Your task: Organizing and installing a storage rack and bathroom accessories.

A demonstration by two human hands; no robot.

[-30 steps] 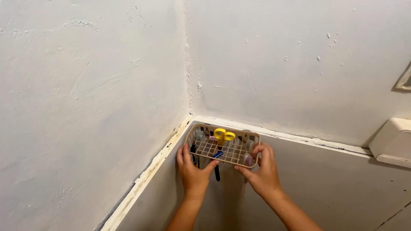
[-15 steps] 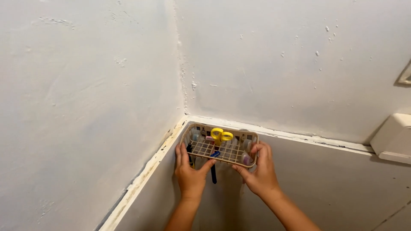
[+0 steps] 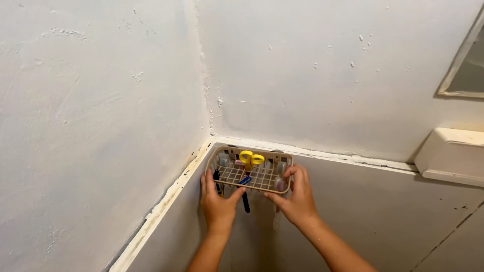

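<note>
A small beige plastic basket (image 3: 280,155) with a grid bottom is pressed against the wall in the corner, just below a white ledge. My left hand (image 3: 217,201) grips its left end from below, thumb under the grid. My right hand (image 3: 296,199) grips its right end, fingers curled over the rim. Yellow-handled scissors (image 3: 250,159) stand in the basket. A dark blue item (image 3: 245,197) pokes down through the grid between my hands. Small rounded items sit along the basket's inner sides.
Two white plastered walls meet in a corner (image 3: 204,95) above the basket. The lower wall (image 3: 383,211) is grey. A white box-shaped fixture (image 3: 451,156) is mounted at the right, and a framed edge (image 3: 461,60) shows at the upper right.
The basket and both hands appear a little further left and lower in the picture as the view shifts right, bringing more of the white fixture and the frame into sight. The grip is unchanged.
</note>
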